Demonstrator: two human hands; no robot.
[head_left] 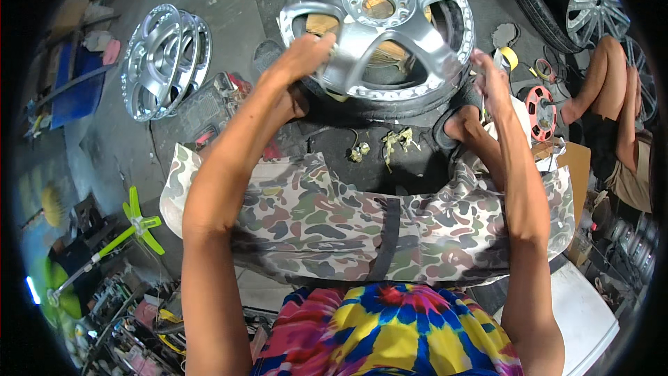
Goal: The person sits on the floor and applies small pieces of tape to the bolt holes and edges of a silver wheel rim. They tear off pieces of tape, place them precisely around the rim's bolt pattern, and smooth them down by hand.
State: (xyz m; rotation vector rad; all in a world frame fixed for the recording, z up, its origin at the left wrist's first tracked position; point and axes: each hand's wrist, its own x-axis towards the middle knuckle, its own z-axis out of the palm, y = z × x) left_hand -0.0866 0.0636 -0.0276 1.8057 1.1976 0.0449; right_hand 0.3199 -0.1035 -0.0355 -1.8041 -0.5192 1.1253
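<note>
A silver alloy wheel rim (362,35) with wide spokes and a dotted outer lip lies face up on a black tire (390,113) between my feet. My left hand (306,58) is over the rim's left side, its fingers bent and closed beside a spoke; what they hold, if anything, is hidden. At the rim's right edge is my right hand (492,82), fingers curled together near the lip, with their contents too small to make out. Through the gaps between the spokes, brown material (386,54) shows underneath. Crumpled yellowish masking scraps (398,145) lie on the floor before my lap.
Two silver rims (165,63) stand at the left. A roll of yellow tape (510,58) and a red reel (541,113) are at the right. Beyond them, another person's bare leg (600,76) is near a tire (539,7) and spoked wheel. A green-bladed fan (139,223) is lower left.
</note>
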